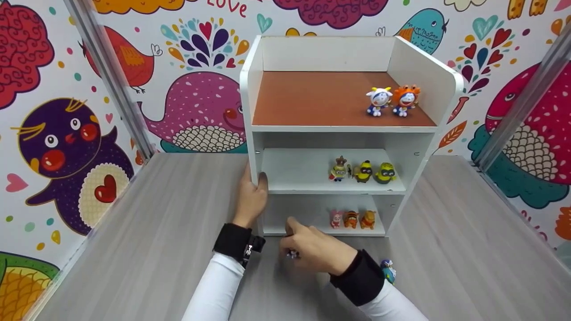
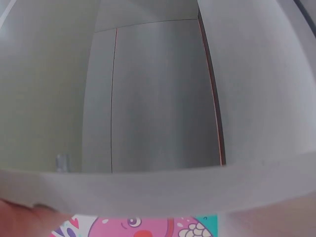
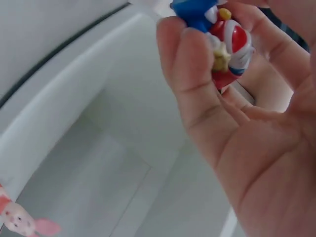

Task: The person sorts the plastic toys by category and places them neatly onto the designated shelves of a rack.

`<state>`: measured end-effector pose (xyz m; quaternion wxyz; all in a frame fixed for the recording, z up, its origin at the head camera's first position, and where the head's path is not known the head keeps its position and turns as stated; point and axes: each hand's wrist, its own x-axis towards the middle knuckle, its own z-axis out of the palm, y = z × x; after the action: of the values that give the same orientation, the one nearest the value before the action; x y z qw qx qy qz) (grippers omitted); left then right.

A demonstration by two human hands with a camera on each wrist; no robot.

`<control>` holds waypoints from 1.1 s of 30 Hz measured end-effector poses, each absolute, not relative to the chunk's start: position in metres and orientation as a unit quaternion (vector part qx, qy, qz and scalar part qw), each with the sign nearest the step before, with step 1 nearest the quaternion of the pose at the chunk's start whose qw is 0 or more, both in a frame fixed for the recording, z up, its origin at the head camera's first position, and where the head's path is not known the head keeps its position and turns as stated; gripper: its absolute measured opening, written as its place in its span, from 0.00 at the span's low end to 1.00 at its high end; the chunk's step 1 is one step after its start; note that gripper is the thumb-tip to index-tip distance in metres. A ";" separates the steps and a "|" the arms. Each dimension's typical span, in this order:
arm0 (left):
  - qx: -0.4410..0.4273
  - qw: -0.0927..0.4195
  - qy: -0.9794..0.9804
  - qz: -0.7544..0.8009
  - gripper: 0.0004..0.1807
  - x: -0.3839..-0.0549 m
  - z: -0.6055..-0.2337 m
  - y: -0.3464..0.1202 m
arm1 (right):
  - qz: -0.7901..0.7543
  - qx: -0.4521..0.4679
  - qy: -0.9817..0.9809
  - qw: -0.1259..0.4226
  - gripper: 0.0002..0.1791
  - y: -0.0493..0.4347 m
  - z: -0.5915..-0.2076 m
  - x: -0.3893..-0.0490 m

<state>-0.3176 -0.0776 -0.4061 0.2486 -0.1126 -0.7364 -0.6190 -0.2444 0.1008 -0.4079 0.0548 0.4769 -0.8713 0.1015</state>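
My left hand (image 1: 252,200) grips the left side panel of a white toy shelf (image 1: 334,192), its thumb over the front edge. In the left wrist view the panel's edge crosses the bottom, with part of the hand (image 2: 29,219) beside it. My right hand (image 1: 314,247) is in front of the bottom shelf and pinches a small figurine (image 3: 232,44) coloured blue, red and white. Seen from the head, fingers hide most of that figurine (image 1: 292,253). The pink piglet figurine (image 1: 336,219) stands on the bottom shelf, right of this hand.
A tiger figurine (image 1: 351,219) and a bear figurine (image 1: 368,220) stand beside the piglet. Several yellow figurines (image 1: 363,171) occupy the middle shelf; two costumed ones (image 1: 379,101) stand on top. A blue-green figurine (image 1: 388,271) lies beside my right cuff. Patterned walls (image 1: 196,111) surround the shelf.
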 end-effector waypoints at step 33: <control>-0.139 0.248 -0.722 -0.631 0.33 -0.320 -0.406 -0.078 | 0.224 0.328 -0.854 0.337 0.19 0.173 -0.221 -0.236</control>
<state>-0.3196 -0.0776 -0.4060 0.2484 -0.1390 -0.7219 -0.6307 -0.2358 0.1731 -0.2211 0.3373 0.3275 -0.8537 0.2238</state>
